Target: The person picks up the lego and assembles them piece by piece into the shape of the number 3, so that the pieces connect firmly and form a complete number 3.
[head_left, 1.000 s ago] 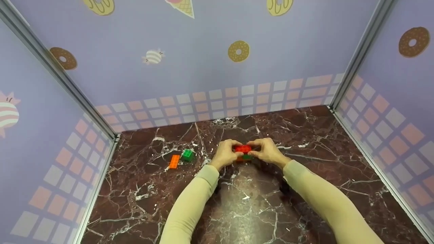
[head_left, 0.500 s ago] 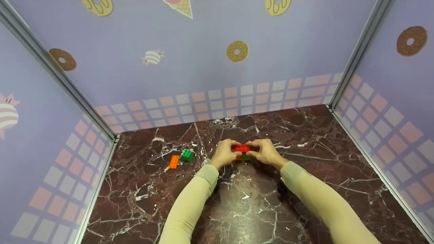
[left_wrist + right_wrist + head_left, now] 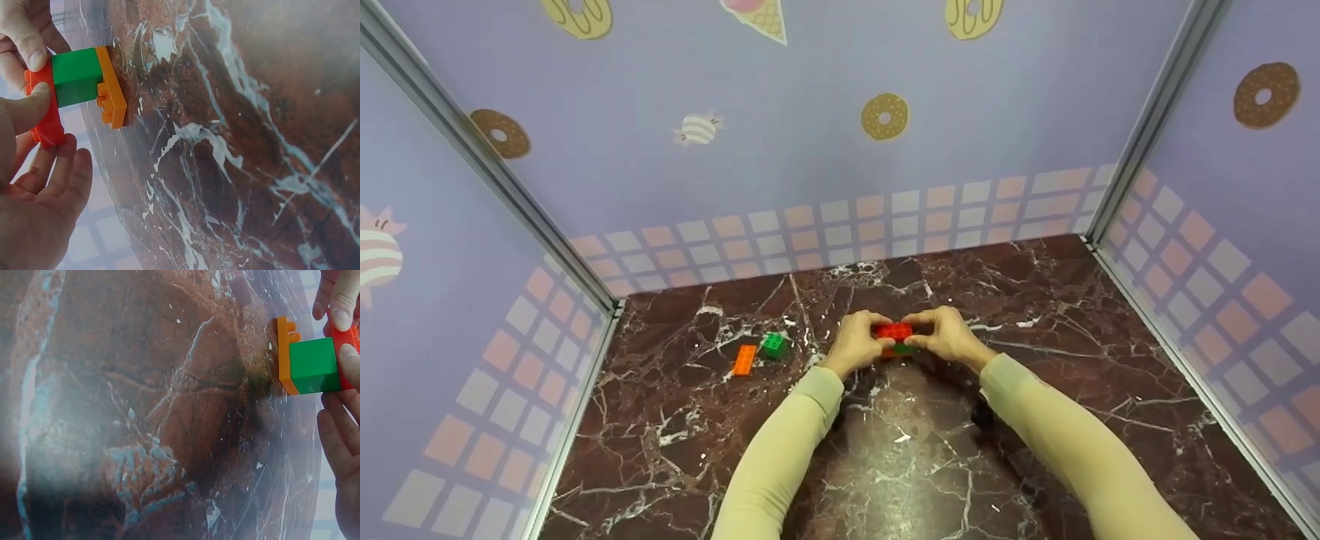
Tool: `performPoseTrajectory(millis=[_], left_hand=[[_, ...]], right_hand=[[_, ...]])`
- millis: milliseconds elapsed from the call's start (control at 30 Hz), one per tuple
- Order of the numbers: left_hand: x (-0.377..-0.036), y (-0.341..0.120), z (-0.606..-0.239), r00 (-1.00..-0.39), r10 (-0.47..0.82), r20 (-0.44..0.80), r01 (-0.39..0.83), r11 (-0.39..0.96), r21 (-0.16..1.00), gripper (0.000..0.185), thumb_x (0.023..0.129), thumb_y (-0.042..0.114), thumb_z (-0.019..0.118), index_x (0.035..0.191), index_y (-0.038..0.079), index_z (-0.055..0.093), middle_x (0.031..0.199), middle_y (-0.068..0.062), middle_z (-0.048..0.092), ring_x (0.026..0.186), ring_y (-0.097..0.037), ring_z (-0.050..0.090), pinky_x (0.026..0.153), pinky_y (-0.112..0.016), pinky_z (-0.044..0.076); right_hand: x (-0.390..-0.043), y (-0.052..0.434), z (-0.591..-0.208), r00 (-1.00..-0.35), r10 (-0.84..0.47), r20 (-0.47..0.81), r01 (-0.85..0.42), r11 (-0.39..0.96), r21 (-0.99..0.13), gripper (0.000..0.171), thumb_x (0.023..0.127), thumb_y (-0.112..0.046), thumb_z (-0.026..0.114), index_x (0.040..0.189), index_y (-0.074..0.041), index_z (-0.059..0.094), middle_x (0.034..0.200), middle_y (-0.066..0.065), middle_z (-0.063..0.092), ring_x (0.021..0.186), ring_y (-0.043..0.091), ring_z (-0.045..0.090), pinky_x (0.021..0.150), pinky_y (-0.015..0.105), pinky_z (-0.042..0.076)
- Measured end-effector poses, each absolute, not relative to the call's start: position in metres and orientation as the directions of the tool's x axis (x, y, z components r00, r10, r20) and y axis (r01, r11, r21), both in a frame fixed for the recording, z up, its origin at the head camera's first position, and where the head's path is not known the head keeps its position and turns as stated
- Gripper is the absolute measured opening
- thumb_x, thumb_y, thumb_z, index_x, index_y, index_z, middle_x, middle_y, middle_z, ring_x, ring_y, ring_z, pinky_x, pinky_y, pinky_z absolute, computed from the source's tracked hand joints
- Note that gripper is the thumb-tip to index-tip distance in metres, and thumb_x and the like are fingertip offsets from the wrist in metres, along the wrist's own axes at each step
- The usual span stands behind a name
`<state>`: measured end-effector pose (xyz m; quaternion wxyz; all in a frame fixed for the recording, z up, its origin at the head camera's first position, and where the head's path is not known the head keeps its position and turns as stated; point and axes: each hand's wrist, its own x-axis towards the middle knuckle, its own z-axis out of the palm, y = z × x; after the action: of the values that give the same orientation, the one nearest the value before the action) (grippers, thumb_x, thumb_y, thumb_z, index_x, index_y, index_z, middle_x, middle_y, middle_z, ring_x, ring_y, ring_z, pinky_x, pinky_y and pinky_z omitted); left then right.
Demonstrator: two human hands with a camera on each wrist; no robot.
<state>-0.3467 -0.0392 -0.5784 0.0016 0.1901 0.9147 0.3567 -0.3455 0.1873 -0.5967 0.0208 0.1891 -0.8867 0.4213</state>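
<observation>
A small brick stack [image 3: 895, 339] is held up just above the marble table [image 3: 900, 450], near the middle. Red plate on top, green block in the mid., orange plate at the bottom. The stack is pinched by the left hand [image 3: 855, 343] w/ curled fingers, and by the right hand [image 3: 952, 337] the same way. The step looks like pressing the bricks tight together. Next, an even squeeze is prob. needed so nothing pops off. A loose green brick [image 3: 773, 344] and orange plate [image 3: 745, 359] are left lying well to the left.
</observation>
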Motion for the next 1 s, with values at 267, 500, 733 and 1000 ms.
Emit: performPoseTrajectory(millis=[267, 500, 733, 1000], left_hand=[[-0.345, -0.039, -0.578, -0.923, 0.358, 0.141, 0.361, 0.677, 0.642, 0.034, 0.095, 0.014, 0.088, 0.128, 0.006, 0.084, 0.122, -0.012, 0.086, 0.111, -0.03, 0.08, 0.101, -0.045, 0.064], [-0.343, -0.042, -0.574, -0.907, 0.387, 0.163, 0.4, 0.679, 0.615, 0.035, 0.096, 0.016, 0.086, 0.129, 0.006, 0.083, 0.124, -0.013, 0.085, 0.111, -0.031, 0.08, 0.101, -0.047, 0.064], [-0.341, -0.056, -0.57, -0.903, 0.384, 0.191, 0.413, 0.66, 0.628, 0.033, 0.096, 0.014, 0.086, 0.127, 0.003, 0.082, 0.124, -0.015, 0.085, 0.115, -0.035, 0.08, 0.106, -0.049, 0.063], [-0.342, -0.076, -0.567, -0.898, 0.384, 0.216, 0.427, 0.638, 0.641, 0.034, 0.095, 0.013, 0.085, 0.126, -0.001, 0.081, 0.125, -0.019, 0.084, 0.117, -0.039, 0.08, 0.108, -0.053, 0.062]], right_hand=[[-0.346, 0.187, -0.596, -0.934, -0.311, 0.177, -0.332, 0.568, -0.753, 0.041, 0.091, -0.008, 0.091, 0.13, 0.002, 0.082, 0.129, 0.022, 0.082, 0.124, 0.042, 0.078, 0.112, 0.058, 0.06], [-0.346, 0.188, -0.595, -0.933, -0.321, 0.164, -0.325, 0.557, -0.764, 0.04, 0.093, -0.008, 0.091, 0.13, 0.004, 0.081, 0.128, 0.023, 0.082, 0.125, 0.043, 0.078, 0.111, 0.058, 0.061], [-0.347, 0.188, -0.594, -0.931, -0.326, 0.167, -0.331, 0.555, -0.764, 0.039, 0.092, -0.008, 0.091, 0.129, 0.003, 0.082, 0.127, 0.023, 0.083, 0.122, 0.043, 0.079, 0.111, 0.059, 0.061], [-0.347, 0.188, -0.593, -0.93, -0.328, 0.167, -0.335, 0.568, -0.751, 0.041, 0.091, -0.009, 0.092, 0.129, 0.003, 0.082, 0.127, 0.023, 0.082, 0.122, 0.042, 0.079, 0.112, 0.059, 0.06]])
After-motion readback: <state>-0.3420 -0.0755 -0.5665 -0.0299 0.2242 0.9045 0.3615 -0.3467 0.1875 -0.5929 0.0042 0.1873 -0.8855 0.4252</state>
